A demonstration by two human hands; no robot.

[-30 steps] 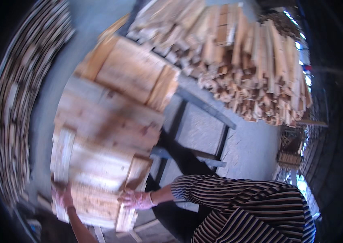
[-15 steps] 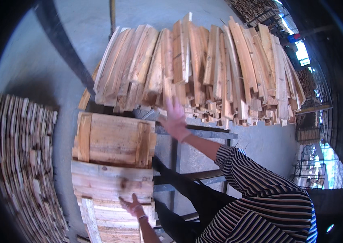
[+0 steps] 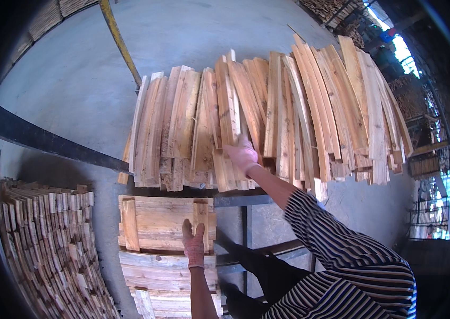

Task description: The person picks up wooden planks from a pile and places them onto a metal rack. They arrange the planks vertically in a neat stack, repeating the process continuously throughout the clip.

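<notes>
My right hand (image 3: 243, 155), in a pinkish glove, reaches across to the near ends of a wide pile of wooden slats (image 3: 299, 106). Its thumb is apart from its stretched fingers, and it touches or hovers just over the slats; blur hides the exact contact. My left hand (image 3: 193, 244), also gloved, is open above a flat wooden panel (image 3: 164, 223), near a crosswise batten at its right side. A second panel (image 3: 164, 271) of pale boards lies nearer to me, with a batten at its left.
Tall stacks of narrow wood (image 3: 49, 234) stand at the left. A dark metal bar (image 3: 60, 141) and a yellow post (image 3: 121, 42) rise by the pile. Dark metal frame rails (image 3: 243, 201) run under the slats, beside my legs. More stacked wood stands far right.
My right hand has moved from the pile's near edge onto the slats. My left hand has gone forward from the near panel to the farther one. The whole view has shifted.
</notes>
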